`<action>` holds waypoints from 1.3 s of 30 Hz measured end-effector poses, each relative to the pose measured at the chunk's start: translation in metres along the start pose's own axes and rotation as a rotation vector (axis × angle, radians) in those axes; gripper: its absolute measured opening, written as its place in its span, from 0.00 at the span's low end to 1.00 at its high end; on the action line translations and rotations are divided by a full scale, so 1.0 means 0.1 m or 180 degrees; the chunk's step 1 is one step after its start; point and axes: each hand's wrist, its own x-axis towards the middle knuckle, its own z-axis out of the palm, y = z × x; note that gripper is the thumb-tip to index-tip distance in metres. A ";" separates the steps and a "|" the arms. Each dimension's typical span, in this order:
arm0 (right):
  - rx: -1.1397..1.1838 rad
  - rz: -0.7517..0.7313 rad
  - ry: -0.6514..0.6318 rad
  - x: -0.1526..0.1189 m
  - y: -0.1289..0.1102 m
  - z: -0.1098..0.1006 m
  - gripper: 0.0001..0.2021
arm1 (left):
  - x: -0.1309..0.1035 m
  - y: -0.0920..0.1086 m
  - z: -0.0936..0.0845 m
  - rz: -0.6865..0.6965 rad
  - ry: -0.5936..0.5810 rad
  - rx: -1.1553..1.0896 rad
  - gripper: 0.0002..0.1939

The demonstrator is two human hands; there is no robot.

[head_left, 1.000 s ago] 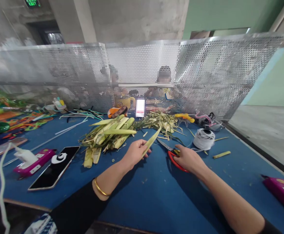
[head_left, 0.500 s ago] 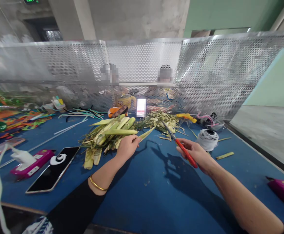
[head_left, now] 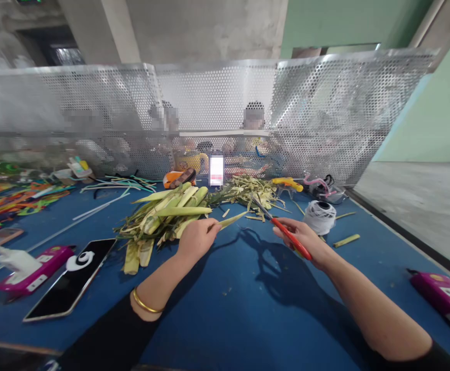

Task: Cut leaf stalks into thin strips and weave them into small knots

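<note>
- In the head view, my left hand (head_left: 198,239) is closed, pinching a husk (head_left: 231,220): a narrow strip, pale green going yellowish, tapering to a point and held out over the table (head_left: 225,314) toward my right.
- My right hand (head_left: 302,239) grips the scissors (head_left: 291,236) by their red handles, the blades slanting up and away to the left, near the husk's tip with a gap between. I cannot tell whether the blades are parted.
- Just beyond my left hand lies the pile (head_left: 174,211): long green and cream husks heaped loosely, browner and stringier at the edges, two broad pale pieces sticking out toward me.
- The scraps (head_left: 254,190), a tangle of thin shreds, lie beyond both hands, before the screen (head_left: 217,98).
- The table is blue, with small specks on the bare part before me and my hands' shadows across it.
- A white spool (head_left: 320,218) stands just beside my right hand, a short green stalk (head_left: 346,240) to its right.
- At left are a dark phone (head_left: 70,281) and a magenta power strip (head_left: 49,262), with colourful strips (head_left: 20,203) farther back.
- The screen is shiny perforated metal along the far side; blurred people (head_left: 254,118) show through it.
- Behind rise a grey wall (head_left: 205,31) and a green wall (head_left: 445,113) at right, above a pale grey floor (head_left: 429,190).
</note>
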 end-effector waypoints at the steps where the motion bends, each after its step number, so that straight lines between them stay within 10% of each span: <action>1: -0.0003 0.0008 -0.0031 0.00 0.00 0.00 0.33 | 0.00 0.01 0.00 0.0001 0.0006 0.0054 0.12; 39: 0.0456 0.0174 0.0207 0.03 0.04 0.02 0.29 | 0.00 0.03 0.02 0.0060 -0.0176 0.0123 0.14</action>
